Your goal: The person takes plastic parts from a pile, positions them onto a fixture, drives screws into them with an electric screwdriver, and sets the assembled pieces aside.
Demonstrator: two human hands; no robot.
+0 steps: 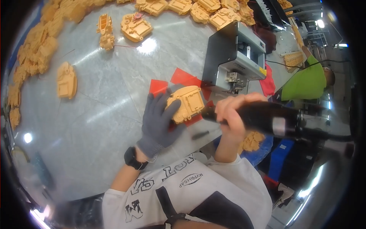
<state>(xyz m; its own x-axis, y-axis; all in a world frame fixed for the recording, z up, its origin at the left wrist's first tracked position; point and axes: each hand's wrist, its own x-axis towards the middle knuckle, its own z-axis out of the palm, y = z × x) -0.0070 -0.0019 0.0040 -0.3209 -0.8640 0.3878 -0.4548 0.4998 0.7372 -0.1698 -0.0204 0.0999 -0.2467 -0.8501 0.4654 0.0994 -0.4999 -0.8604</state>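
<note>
My left hand (158, 119), in a grey glove, grips a yellow plastic housing (189, 102) with its fingers and thumb. Several red sheets (183, 77) lie on the table under and around that part. In my bare right hand (235, 114) is a black electric screwdriver (270, 117), held sideways with a cord at its back end. Its dark nose points at the right edge of the housing, and whether it touches cannot be made out. A small dark object (200, 134) lies on the table just below the housing.
A box-shaped screw feeder (234, 57) stands beyond my right hand. Piled yellow housings (36, 51) line the table's far and left edges; single ones (66, 80) lie nearer. More yellow parts (251, 142) sit in a blue bag at the right. A person in green (305, 82) is beyond.
</note>
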